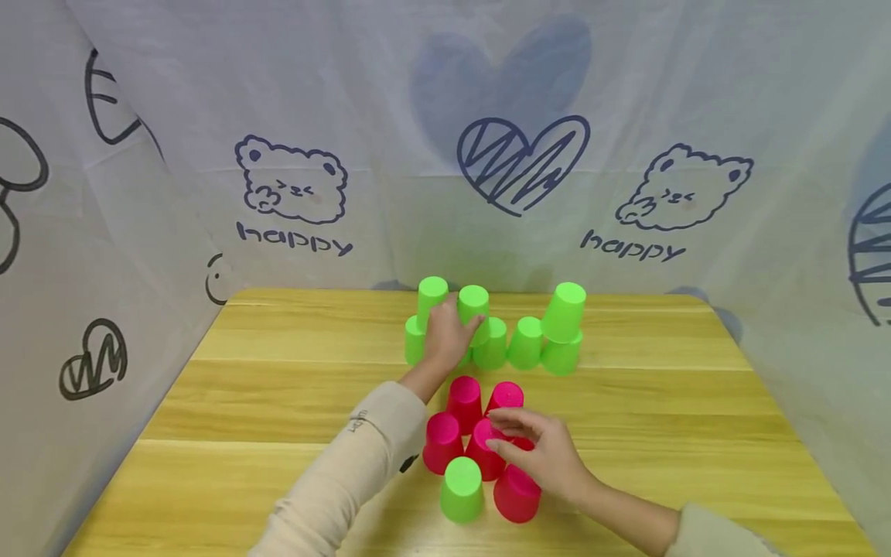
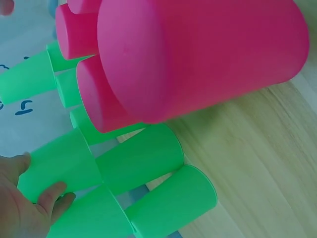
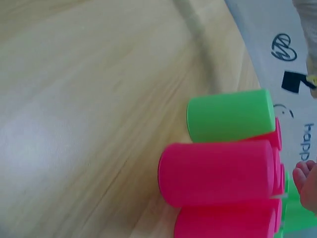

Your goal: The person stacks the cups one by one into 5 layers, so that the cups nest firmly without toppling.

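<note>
Upside-down green cups stand in a row at the back, with more green cups on top. My left hand (image 1: 447, 334) holds one upper green cup (image 1: 474, 300), thumb on one side and fingers on the other. Beside it is another upper green cup (image 1: 433, 292); the left wrist view shows the held cup (image 2: 62, 161) resting on lower cups. Closer to me, several pink cups (image 1: 442, 442) stand upside down in a cluster. Over that cluster my right hand (image 1: 550, 456) hovers, thumb and fingers apart, gripping nothing. It partly hides the pink cups behind it.
One green cup (image 1: 462, 489) stands at the front of the cluster, next to a pink cup (image 1: 517, 495). A third upper green cup (image 1: 564, 311) sits at the row's right end. Behind the wooden table (image 1: 292, 410) hangs a printed white cloth (image 1: 397, 201).
</note>
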Action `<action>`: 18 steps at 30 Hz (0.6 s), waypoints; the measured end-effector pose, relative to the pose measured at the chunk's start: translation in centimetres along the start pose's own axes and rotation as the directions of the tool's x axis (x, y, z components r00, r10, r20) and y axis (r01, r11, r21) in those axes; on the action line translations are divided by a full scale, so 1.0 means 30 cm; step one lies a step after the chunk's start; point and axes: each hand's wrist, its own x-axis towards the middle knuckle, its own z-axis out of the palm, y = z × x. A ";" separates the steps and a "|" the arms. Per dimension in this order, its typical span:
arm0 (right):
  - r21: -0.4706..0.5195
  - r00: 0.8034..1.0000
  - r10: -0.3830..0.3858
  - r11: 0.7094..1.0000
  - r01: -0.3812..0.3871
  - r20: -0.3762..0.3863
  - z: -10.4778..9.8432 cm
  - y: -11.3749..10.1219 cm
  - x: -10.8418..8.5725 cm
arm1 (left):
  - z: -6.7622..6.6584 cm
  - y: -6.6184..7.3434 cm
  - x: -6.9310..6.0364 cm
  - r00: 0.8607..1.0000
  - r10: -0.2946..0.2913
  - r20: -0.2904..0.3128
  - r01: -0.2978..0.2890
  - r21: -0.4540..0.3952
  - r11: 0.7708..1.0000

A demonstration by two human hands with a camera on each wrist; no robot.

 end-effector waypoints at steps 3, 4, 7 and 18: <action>0.020 0.999 0.019 1.000 -0.020 0.048 0.016 -0.013 -0.012 | 0.000 0.005 0.001 1.000 -0.011 0.004 0.011 0.005 1.000; 0.023 0.998 0.028 0.999 -0.029 0.064 0.021 -0.017 -0.016 | 0.000 0.007 0.001 1.000 -0.015 0.002 0.015 0.007 1.000; 0.042 0.992 0.062 0.997 -0.067 0.112 0.037 -0.030 -0.026 | -0.002 0.010 0.002 1.000 -0.019 -0.005 0.019 0.015 1.000; 0.011 0.978 0.065 0.998 -0.068 0.199 0.086 -0.038 -0.040 | -0.002 0.014 0.004 1.000 0.015 -0.023 -0.014 0.052 0.999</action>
